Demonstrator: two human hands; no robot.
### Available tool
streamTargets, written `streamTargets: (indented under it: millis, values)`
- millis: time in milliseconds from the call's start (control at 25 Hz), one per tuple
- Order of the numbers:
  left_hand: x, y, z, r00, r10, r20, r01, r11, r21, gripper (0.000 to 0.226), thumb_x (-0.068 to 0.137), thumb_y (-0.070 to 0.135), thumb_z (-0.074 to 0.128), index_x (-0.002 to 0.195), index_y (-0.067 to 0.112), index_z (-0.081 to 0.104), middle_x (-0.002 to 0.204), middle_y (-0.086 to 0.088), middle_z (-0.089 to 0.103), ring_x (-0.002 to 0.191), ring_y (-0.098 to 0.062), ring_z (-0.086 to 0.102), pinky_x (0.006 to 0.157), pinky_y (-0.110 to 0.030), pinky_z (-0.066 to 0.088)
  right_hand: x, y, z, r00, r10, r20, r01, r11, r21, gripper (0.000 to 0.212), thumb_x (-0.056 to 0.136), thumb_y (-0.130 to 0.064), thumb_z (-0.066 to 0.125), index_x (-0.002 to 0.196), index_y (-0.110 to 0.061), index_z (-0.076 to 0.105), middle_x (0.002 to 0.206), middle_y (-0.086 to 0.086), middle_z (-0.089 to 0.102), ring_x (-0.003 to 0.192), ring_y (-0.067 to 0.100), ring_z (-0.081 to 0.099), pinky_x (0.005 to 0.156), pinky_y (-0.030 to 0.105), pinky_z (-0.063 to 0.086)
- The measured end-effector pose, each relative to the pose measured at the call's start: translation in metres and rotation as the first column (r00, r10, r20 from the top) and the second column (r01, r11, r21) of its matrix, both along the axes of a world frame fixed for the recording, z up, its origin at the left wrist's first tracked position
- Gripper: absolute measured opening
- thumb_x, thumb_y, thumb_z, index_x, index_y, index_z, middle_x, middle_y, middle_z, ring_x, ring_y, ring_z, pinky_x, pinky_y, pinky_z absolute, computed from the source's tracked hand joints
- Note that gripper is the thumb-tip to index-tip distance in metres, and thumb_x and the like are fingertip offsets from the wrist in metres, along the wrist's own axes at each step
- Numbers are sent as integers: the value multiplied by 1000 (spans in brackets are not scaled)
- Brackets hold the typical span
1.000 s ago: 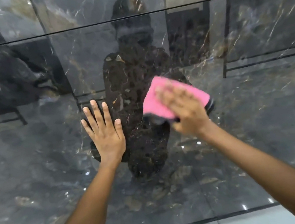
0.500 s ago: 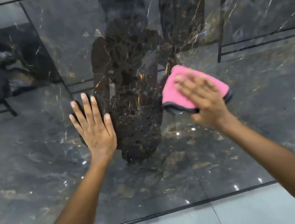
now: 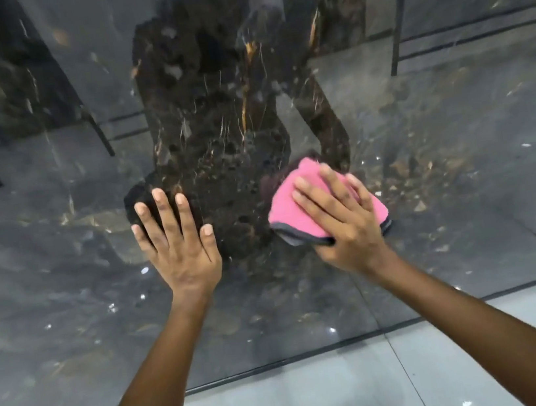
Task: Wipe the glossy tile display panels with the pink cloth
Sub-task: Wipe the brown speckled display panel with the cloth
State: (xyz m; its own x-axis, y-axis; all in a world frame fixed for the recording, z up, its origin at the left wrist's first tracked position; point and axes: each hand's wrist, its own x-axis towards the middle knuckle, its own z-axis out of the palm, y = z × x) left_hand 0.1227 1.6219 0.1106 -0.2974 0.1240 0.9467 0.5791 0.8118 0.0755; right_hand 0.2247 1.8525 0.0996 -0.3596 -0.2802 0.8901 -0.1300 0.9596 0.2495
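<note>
Wiping the lower part of the dark glossy panel with the pink cloth.

The folded cloth lies flat on the panel, under the right hand, which presses it with straight, spread fingers and does not pinch it. Most of the cloth shows to the left of and above this hand, its long side slanting down to the right. The left hand rests flat on the panel just beside, fingers straight, holding nothing. Below both hands the panel ends at a black edge, then comes the pale floor. I think the next stroke belongs to the right hand.
</note>
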Motion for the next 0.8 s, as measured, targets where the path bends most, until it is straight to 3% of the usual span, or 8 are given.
streamTargets:
  millis: [80,240,400,520,600,680,720,800]
  values:
    - [6,-1,-5,998,-56,33,54,997,49,57,105,35,22,157,21,5,164,0,-9,150,-16,-13,122,-39,-6,-21,-36,-26,998,39,-50,-40,999,-17,58,77,-14,52,134,-9,49,140,3,48,143,23,30,117,40,18]
    - [27,-4,-93,982,-78,174,80,997,-6,56,106,36,24,157,22,7,164,1,-12,150,-21,-13,121,-44,-1,-19,-68,-188,899,-228,372,-138,661,738,45,90,-26,56,135,-20,56,143,-6,50,139,15,37,120,45,-9]
    - [14,-14,-151,994,29,104,-13,988,-154,55,108,37,19,157,24,-2,163,0,-16,150,-25,-16,121,-45,-6,18,0,-229,894,-158,419,-303,477,825,59,81,-25,62,138,-18,50,148,-10,43,139,14,35,118,49,-14]
    - [2,-8,-156,999,49,9,-48,993,-104,55,107,36,16,157,23,-3,164,-2,-13,150,-28,-13,121,-46,-7,39,84,-194,959,-8,283,-110,910,401,67,80,-19,42,147,-20,31,153,-15,32,131,18,37,115,44,15]
    - [-2,-5,-162,999,30,-41,-33,997,-76,55,107,37,14,157,24,-2,164,-2,-10,150,-28,-10,121,-47,-5,41,91,-203,990,-40,134,76,957,-278,60,94,-31,43,151,-17,27,159,-7,22,142,25,28,115,44,20]
    - [-6,-4,-162,996,8,-88,-15,997,-79,54,106,38,13,157,25,0,164,-2,-8,151,-27,-7,122,-46,-3,19,35,-220,996,-78,-41,-18,271,-963,78,91,-50,51,146,2,29,154,15,31,140,34,33,115,35,29]
    - [-8,-4,-162,995,29,-99,-38,996,-83,54,106,38,13,157,25,1,164,-1,-7,151,-27,-6,122,-46,-2,6,-4,-218,983,-118,-139,-152,-114,-982,85,88,-47,54,145,9,26,149,21,35,131,32,44,109,22,35]
    - [-9,-5,-163,991,61,-115,-71,994,-85,54,106,39,14,157,26,2,165,-1,-6,151,-27,-6,122,-46,-2,-5,-71,-206,973,-150,-176,-215,-317,-924,85,88,-32,54,150,6,11,151,17,28,125,19,49,107,19,38]
